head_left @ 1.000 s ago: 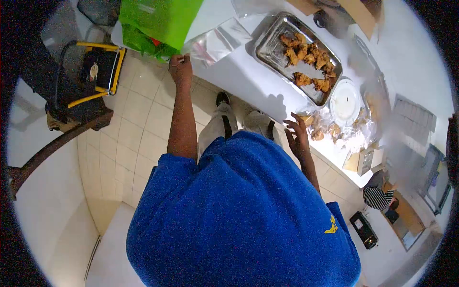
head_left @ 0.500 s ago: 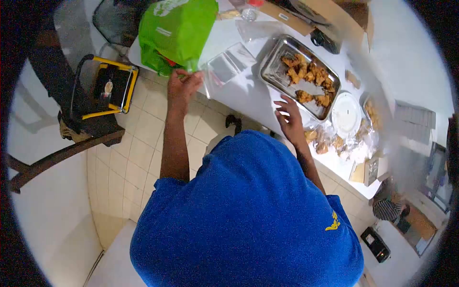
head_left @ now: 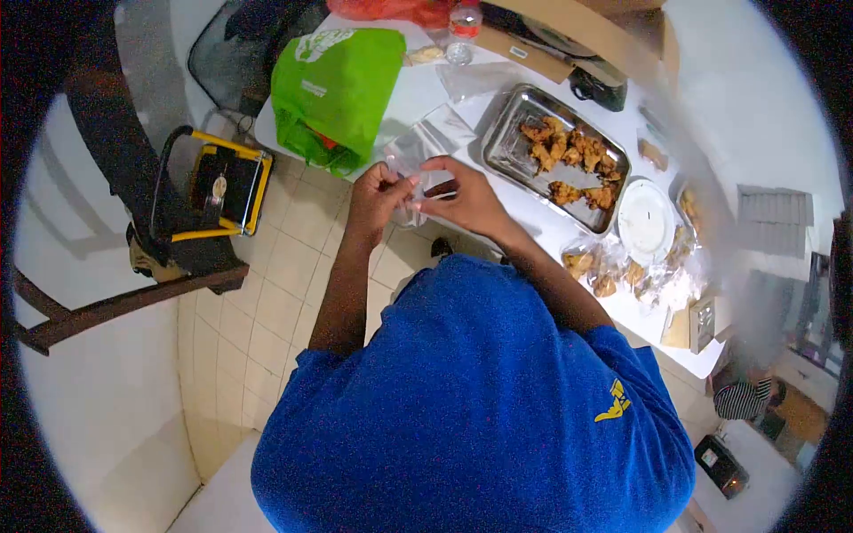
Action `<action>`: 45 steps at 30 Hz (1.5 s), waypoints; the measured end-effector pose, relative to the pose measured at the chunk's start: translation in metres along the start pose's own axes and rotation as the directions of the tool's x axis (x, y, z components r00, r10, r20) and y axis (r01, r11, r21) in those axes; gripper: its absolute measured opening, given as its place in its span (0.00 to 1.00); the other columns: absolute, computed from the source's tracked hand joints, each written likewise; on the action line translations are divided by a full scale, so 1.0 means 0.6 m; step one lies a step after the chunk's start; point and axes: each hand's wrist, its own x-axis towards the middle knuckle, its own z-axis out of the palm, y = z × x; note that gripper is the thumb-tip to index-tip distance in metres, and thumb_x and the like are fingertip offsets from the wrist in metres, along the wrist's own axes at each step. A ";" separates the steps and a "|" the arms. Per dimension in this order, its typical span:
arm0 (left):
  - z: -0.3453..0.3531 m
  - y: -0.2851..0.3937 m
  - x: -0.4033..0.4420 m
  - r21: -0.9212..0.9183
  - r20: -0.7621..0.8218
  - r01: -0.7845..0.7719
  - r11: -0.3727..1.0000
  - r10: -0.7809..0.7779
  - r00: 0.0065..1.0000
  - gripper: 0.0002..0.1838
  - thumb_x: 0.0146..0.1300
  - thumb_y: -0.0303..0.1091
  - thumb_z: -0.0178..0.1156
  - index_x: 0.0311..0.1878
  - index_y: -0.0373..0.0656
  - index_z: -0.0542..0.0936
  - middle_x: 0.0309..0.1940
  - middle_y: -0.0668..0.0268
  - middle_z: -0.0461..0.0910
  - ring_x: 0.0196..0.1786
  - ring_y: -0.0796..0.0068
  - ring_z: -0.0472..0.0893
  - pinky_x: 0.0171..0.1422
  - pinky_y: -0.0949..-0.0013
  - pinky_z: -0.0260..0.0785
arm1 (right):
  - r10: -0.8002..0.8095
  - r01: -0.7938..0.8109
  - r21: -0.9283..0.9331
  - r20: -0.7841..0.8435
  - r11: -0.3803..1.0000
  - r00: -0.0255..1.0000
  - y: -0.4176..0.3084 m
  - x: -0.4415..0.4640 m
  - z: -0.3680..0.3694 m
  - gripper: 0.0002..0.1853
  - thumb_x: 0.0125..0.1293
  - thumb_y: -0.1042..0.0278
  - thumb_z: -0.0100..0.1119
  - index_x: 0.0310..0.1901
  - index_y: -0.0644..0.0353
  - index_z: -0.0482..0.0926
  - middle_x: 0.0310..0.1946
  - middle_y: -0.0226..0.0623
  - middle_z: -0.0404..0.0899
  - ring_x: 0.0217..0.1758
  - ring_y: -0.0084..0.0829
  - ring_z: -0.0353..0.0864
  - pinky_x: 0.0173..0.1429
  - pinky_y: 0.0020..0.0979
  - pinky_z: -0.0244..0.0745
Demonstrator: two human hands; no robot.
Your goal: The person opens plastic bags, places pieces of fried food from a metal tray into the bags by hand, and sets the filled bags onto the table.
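At the near edge of the table, my left hand pinches a thin clear plastic bag between thumb and fingers. From the other side my right hand meets it, its curled fingertips on the bag's edge close to the left fingers. More flat clear bags lie on the table just beyond. Right of my hands is a metal tray holding several browned fried chicken pieces.
A green bag stands at the table's left, a bottle behind it. Right of the tray are a white plate or lid and filled clear bags. Cardboard boxes line the back. A black-and-yellow folding stool stands on the floor.
My right hand has moved left from beside the tray to the clear bag. My left hand has shifted right and nearer to me with the bag. The view has tilted slightly.
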 end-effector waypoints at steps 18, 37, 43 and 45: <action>0.062 -0.053 0.018 0.334 0.248 -0.343 0.878 0.269 0.931 0.11 0.56 0.24 0.55 0.25 0.39 0.62 0.19 0.70 0.60 0.26 0.82 0.62 0.29 0.74 0.58 | -0.110 0.077 -0.233 -0.132 0.969 0.985 0.023 -0.059 -0.027 0.18 0.51 0.77 0.57 0.46 0.59 0.79 0.37 0.43 0.82 0.34 0.37 0.83 0.42 0.30 0.77; 0.072 -0.064 -0.051 0.160 0.287 -0.021 0.987 -0.026 0.958 0.16 0.62 0.25 0.52 0.51 0.41 0.61 0.21 0.67 0.72 0.26 0.78 0.74 0.31 0.74 0.67 | -0.216 0.128 -0.292 -0.295 0.948 0.931 0.071 -0.054 -0.024 0.10 0.54 0.82 0.56 0.34 0.62 0.65 0.36 0.43 0.78 0.35 0.38 0.81 0.37 0.32 0.75; 0.098 -0.050 -0.084 0.111 0.206 -0.007 0.994 -0.016 0.978 0.17 0.64 0.30 0.53 0.54 0.40 0.62 0.25 0.67 0.75 0.29 0.80 0.74 0.36 0.74 0.66 | -0.214 0.102 -0.404 -0.243 0.909 0.946 0.110 -0.070 -0.063 0.06 0.62 0.79 0.52 0.28 0.63 0.66 0.35 0.43 0.79 0.37 0.33 0.80 0.39 0.31 0.73; 0.086 -0.081 -0.070 0.126 0.033 -0.049 0.991 0.045 0.998 0.18 0.64 0.33 0.53 0.54 0.40 0.63 0.32 0.64 0.76 0.34 0.79 0.74 0.40 0.73 0.67 | -0.093 0.079 -0.065 -0.252 0.995 0.963 0.136 -0.083 -0.065 0.05 0.63 0.77 0.52 0.30 0.64 0.70 0.37 0.40 0.80 0.41 0.31 0.79 0.42 0.31 0.73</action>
